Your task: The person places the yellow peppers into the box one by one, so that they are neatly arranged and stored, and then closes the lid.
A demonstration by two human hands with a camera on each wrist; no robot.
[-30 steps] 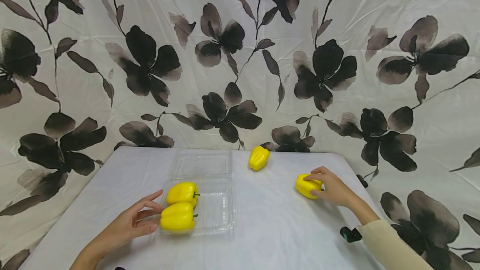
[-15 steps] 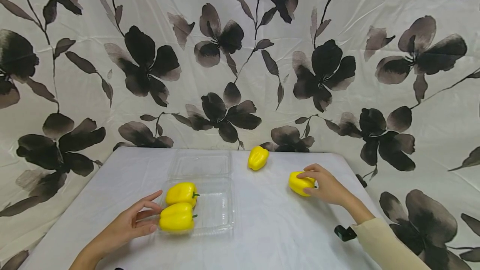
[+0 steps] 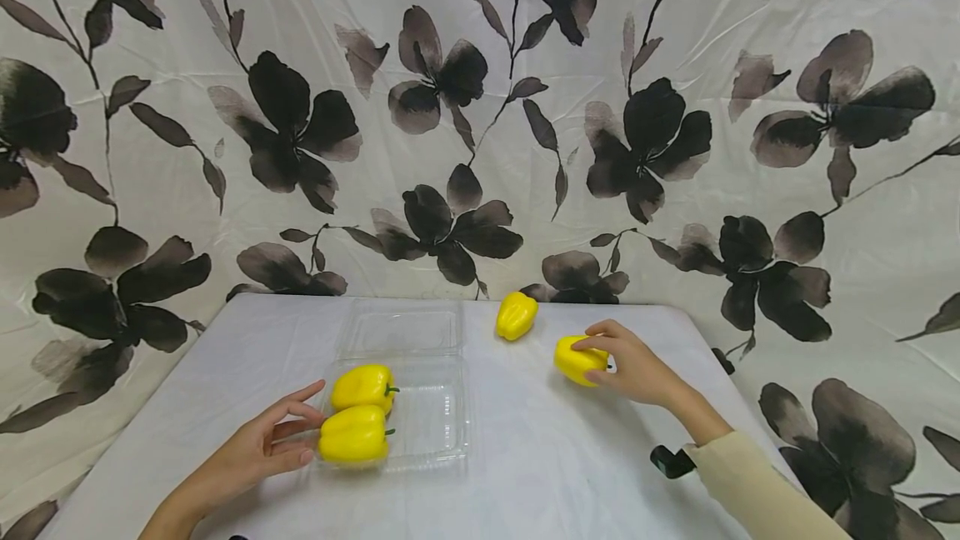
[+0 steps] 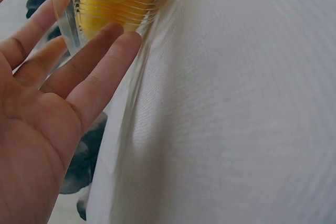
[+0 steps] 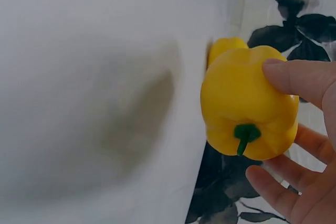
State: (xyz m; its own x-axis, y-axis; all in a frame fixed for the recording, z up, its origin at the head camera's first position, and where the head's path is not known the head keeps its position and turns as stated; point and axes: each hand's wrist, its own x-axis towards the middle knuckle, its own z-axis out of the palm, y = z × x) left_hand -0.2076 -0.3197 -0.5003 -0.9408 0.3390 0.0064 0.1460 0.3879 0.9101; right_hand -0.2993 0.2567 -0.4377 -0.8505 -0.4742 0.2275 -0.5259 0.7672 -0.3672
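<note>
My right hand (image 3: 637, 365) grips a yellow bell pepper (image 3: 576, 361) between thumb and fingers, right of the middle of the table. In the right wrist view the held pepper (image 5: 249, 100) shows its green stem, and its shadow lies on the cloth. At the left, my left hand (image 3: 258, 440) has its fingers extended, fingertips at the side wall of a clear plastic clamshell box (image 3: 427, 415). Inside the box's left half lie two yellow bell peppers, one behind (image 3: 362, 387) and one in front (image 3: 352, 436), stems pointing right. The left wrist view shows the fingertips (image 4: 134, 38) at the ribbed wall.
Another yellow bell pepper (image 3: 517, 317) rests near the table's back edge. The box's lid (image 3: 401, 332) lies folded back behind its base. A white cloth covers the table (image 3: 525, 473), and a floral curtain (image 3: 480, 123) hangs behind it.
My right hand has moved left and slightly away from me, carrying the bell pepper toward the middle. The left hand and the box have stayed in place.
</note>
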